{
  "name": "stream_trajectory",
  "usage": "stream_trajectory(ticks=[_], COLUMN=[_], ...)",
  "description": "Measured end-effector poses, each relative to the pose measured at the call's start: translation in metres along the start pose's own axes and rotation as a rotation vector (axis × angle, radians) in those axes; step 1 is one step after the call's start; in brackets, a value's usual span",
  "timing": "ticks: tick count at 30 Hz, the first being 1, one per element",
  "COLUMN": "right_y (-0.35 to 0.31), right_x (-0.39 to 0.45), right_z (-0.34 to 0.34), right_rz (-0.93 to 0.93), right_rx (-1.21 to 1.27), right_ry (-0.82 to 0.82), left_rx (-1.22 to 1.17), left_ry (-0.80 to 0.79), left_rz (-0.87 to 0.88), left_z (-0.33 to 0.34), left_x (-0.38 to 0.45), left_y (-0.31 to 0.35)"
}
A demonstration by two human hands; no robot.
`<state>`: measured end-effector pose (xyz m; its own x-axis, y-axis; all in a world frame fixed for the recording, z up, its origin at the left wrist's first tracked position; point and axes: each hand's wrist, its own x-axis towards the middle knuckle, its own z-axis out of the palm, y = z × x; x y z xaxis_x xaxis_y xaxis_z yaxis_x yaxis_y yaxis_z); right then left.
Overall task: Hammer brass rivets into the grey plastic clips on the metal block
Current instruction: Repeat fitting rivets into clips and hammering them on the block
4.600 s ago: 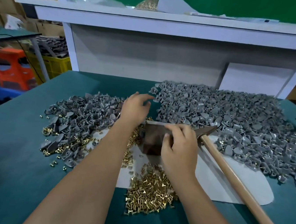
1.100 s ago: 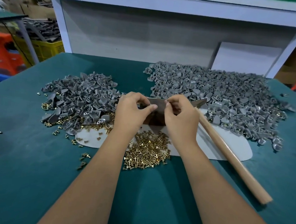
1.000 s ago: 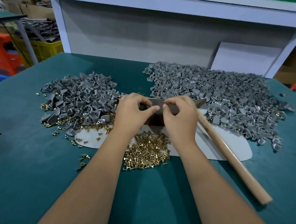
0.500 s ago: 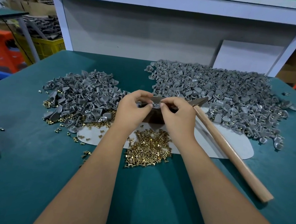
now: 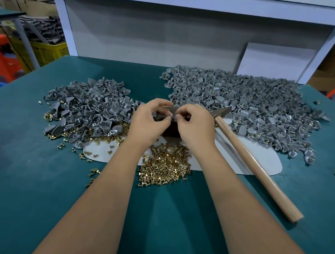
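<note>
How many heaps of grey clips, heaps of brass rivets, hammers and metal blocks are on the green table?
Heaps of grey clips: 2, the left heap and the right heap
Main heaps of brass rivets: 1, besides loose rivets scattered by the left heap
Hammers: 1
Metal blocks: 1, mostly hidden behind the hands
Total: 5

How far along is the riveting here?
Done: the large right pile shows brass among its clips. In hand: both hands, left and right, pinch a small part over the metal block; the hammer lies idle. Left: the left clip pile and loose rivets.
</note>
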<state>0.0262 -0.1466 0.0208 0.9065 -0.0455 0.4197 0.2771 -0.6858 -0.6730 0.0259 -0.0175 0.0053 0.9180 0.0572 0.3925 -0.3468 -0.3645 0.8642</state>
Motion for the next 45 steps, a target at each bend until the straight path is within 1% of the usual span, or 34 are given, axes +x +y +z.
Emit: stream_trajectory(ticks=[4,10,16,20,24,26,30,40,45], right_y=[0.003,-0.007,-0.006,0.003,0.004,0.004,0.004,-0.002,-0.006], right_x=[0.004,0.01,0.007,0.003,0.002,0.003,0.002,0.003,0.002], right_z=[-0.005,-0.008,-0.004,-0.002,-0.006,-0.008,-0.005,0.003,0.003], right_rz=[-0.02,-0.095,-0.072,-0.073,0.13,0.158,0.066,-0.041,-0.082], right_rx=[-0.041,-0.285,-0.264,-0.132,0.224,0.303,0.15,-0.142,-0.211], right_ry=[-0.059,-0.123,-0.097,-0.056,0.001,0.015,-0.038,0.057,0.048], left_rx=[0.001,-0.005,-0.013,-0.015,-0.017,-0.013,-0.003,0.015,0.022], left_ry=[-0.003,-0.005,-0.007,-0.008,-0.013,-0.009,-0.024,-0.022,-0.032], left_rz=[-0.013,-0.01,0.015,0.006,-0.026,-0.024,-0.005,0.028,0.031], left_z=[-0.001,0.001,0.002,0.001,0.0,0.0,-0.002,0.0,0.001], left_x=[-0.001,0.001,0.002,0.001,0.0,0.0,0.001,0.002,0.002], left_y=[0.001,0.0,-0.003,-0.002,-0.004,-0.003,-0.003,-0.003,-0.002])
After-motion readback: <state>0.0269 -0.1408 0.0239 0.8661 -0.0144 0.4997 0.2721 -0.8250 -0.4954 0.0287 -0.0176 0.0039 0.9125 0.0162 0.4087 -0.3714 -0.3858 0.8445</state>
